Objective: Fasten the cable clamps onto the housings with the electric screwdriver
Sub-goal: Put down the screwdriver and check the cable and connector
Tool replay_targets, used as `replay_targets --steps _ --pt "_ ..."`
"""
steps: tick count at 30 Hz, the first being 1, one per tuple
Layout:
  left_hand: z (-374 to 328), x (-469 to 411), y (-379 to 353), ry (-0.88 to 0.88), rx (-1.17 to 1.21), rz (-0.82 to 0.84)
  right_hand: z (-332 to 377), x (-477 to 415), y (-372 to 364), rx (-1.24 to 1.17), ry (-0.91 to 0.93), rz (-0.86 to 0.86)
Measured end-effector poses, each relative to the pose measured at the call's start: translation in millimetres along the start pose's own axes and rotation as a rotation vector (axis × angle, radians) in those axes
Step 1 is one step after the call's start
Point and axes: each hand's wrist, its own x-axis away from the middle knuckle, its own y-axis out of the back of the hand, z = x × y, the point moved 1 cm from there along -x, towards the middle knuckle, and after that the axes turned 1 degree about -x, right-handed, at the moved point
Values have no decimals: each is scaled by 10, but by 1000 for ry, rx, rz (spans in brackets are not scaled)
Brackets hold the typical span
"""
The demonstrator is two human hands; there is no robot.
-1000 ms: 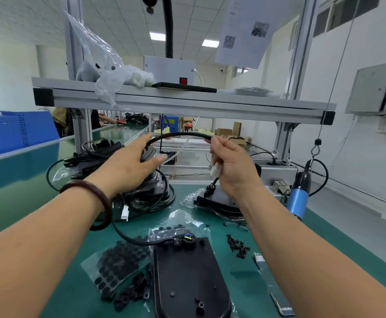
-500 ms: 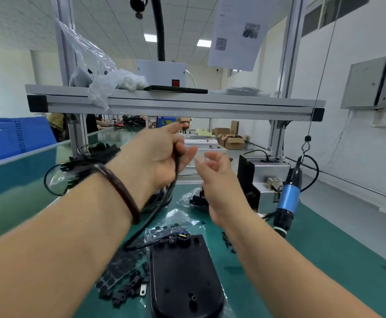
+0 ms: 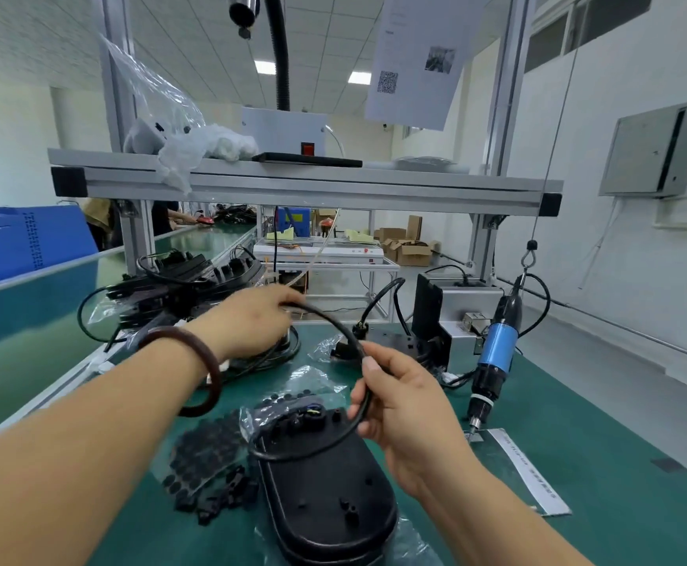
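head view: your left hand (image 3: 251,320) grips the black cable (image 3: 329,314) out by the far stack of black parts (image 3: 170,288). your right hand (image 3: 407,406) pinches the same cable just above the housing (image 3: 325,488) lying on the desk (image 3: 578,463). 0.5 s ago that right hand was loose and off the cable; it has taken hold again and both hands have dropped lower. i read this as laying the cable for its clamp. the electric screwdriver (image 3: 497,353) hangs untouched to your right, so fastening has not begun.
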Motion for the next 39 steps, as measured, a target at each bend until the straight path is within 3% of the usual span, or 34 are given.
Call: replay_targets --steps 2,4,8,11,14,17,21,25,29,35,39 --pt "187 49 -3 -76 -473 88 -74 -9 66 -9 -26 -47" --pt "363 98 -63 -70 -693 148 -151 -11 112 -8 -43 -103" --pt "559 240 -135 -15 -436 499 -254 -25 171 -5 -63 -182" --pt "615 332 -185 43 -261 562 -281 -40 200 -14 -92 -221" --pt "671 327 -246 58 -136 464 -296 -37 209 -26 -98 -254" --pt "582 321 -181 160 269 244 -308 -50 233 5 -98 -279" --pt "344 493 -269 348 820 -33 -358 -72 315 240 -92 -284" --pt "318 878 -695 354 698 -310 -413 -86 391 580 -125 -237" --pt "296 1195 -942 347 430 -455 -455 -98 438 742 -179 -156" --pt "149 1416 -1173 505 495 -473 -468 -79 482 938 -154 -123" --pt "-2 1425 -1261 623 560 -460 -482 -30 410 851 -152 -137"
